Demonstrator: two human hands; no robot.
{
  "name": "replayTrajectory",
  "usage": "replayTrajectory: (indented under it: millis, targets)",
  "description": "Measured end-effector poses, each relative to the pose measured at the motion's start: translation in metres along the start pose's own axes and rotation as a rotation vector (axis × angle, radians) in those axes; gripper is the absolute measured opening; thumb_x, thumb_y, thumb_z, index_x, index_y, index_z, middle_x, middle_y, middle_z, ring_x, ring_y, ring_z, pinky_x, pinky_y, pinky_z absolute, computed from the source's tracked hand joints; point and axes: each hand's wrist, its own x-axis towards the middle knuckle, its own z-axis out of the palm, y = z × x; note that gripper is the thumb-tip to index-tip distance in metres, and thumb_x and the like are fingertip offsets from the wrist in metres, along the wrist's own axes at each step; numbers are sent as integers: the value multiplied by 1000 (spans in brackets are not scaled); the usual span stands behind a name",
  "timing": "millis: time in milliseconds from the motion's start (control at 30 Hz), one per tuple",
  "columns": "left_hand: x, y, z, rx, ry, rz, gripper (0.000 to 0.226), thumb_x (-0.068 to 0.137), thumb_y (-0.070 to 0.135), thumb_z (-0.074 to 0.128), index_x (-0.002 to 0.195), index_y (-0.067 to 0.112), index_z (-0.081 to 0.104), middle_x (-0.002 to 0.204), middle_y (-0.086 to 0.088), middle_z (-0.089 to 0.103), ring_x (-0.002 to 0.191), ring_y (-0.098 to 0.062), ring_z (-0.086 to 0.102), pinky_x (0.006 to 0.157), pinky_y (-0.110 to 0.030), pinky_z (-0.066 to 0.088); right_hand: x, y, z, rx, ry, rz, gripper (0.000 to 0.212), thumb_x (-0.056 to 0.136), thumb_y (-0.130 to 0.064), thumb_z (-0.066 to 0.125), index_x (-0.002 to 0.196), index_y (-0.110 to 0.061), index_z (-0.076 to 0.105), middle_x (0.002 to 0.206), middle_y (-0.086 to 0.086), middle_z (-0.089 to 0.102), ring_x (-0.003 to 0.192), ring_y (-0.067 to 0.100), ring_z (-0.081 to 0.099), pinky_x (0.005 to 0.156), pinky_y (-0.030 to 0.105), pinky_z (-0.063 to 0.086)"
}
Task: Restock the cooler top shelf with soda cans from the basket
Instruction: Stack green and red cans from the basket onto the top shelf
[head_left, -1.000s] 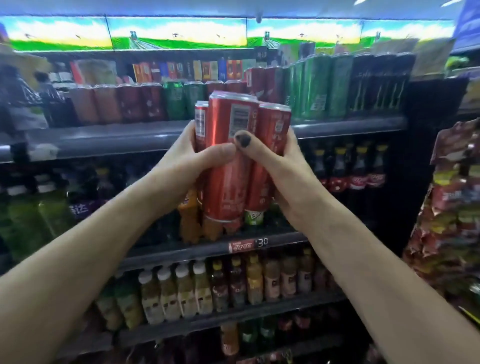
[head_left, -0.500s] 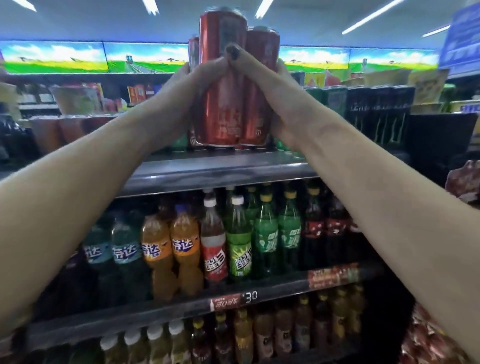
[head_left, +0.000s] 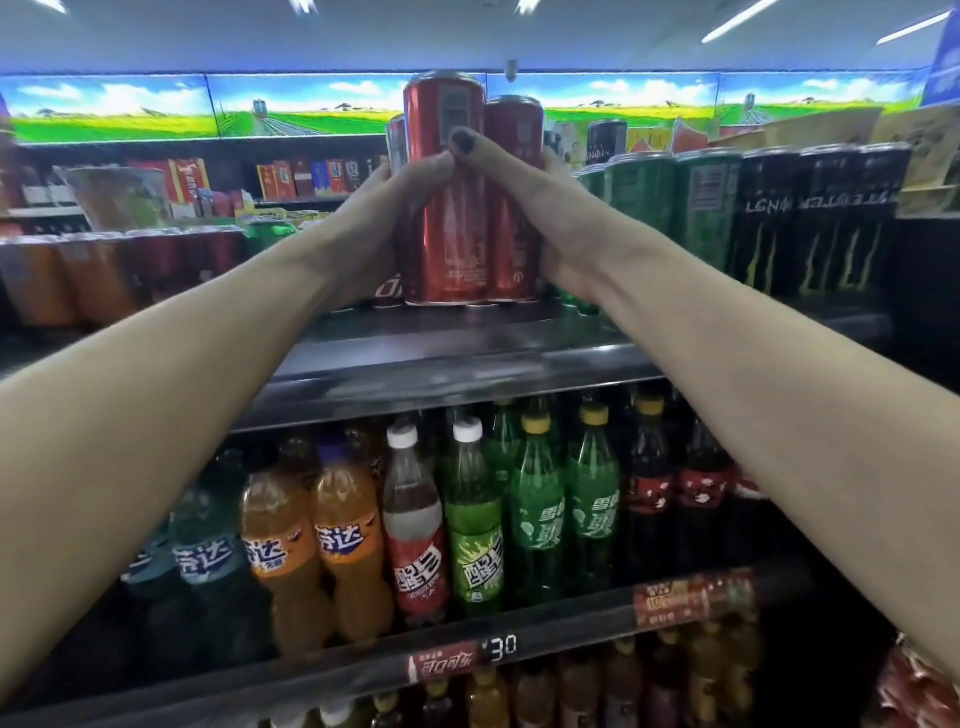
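both hands, left hand (head_left: 374, 218) & right hand (head_left: 550, 218), grip a cluster of tall red metal soda cans (head_left: 457, 208) just over the grey top shelf's (head_left: 441, 358) front edge, not yet set down w/ the rest.

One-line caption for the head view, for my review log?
Both hands hold a cluster of red soda cans upright over the cooler's top shelf.

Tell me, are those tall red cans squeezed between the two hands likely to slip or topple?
The red cans look smooth and glossy, so probably slippery; the left hand and right hand press them together as a bundle. They are tall and narrow, so likely to tip if bumped on the top shelf. Their walls look rigid, probably not floppy.
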Motion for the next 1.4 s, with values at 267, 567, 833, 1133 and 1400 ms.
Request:
replayTrajectory:
  millis: [267, 567, 833, 1133, 1400]
  targets:
    - [4, -29, -10, -7, -122, -93, 102, 73, 66, 80, 153, 14, 45, 147, -13, 61, 136, -32, 59, 110, -51, 50, 8, 27, -7, -62, 20, 72, 99, 68, -54, 89, 147, -21, 39, 122, 6, 73, 105, 22, 75, 94, 51, 58]
    - [11, -39, -13, -88, -129, -93, 101, 75, 60, 81, 154, 9, 43, 148, -16, 59, 135, -32, 59, 103, -40, 56, 9, 33, -10, -86, 10, 95, 87, 79, -56, 81, 147, -20, 41, 123, 3, 73, 106, 17, 75, 93, 45, 60]
    - [16, -42, -14, -76, -20, -105, 69, 90, 46, 76, 144, 7, 55, 136, -16, 69, 125, -32, 67, 99, -44, 57, 13, 33, -16, -125, 17, 132, 101, 66, -68, 85, 143, -11, 52, 121, 5, 75, 107, 21, 75, 95, 47, 58]
    - [13, -41, -9, -16, 59, -70, 49, 93, 39, 74, 133, 14, 60, 124, -12, 75, 116, -30, 72, 100, -47, 57, 14, 35, -22, -129, 40, 136, 107, 60, -67, 89, 144, -14, 50, 122, 3, 75, 108, 20, 75, 93, 47, 59]
    - [11, -41, -8, 87, 120, -28, 74, 76, 46, 87, 138, 16, 57, 125, -11, 75, 117, -30, 72, 106, -54, 53, 7, 33, -26, -75, 11, 123, 75, 79, -43, 86, 139, -11, 56, 122, 9, 74, 108, 26, 74, 90, 49, 61]
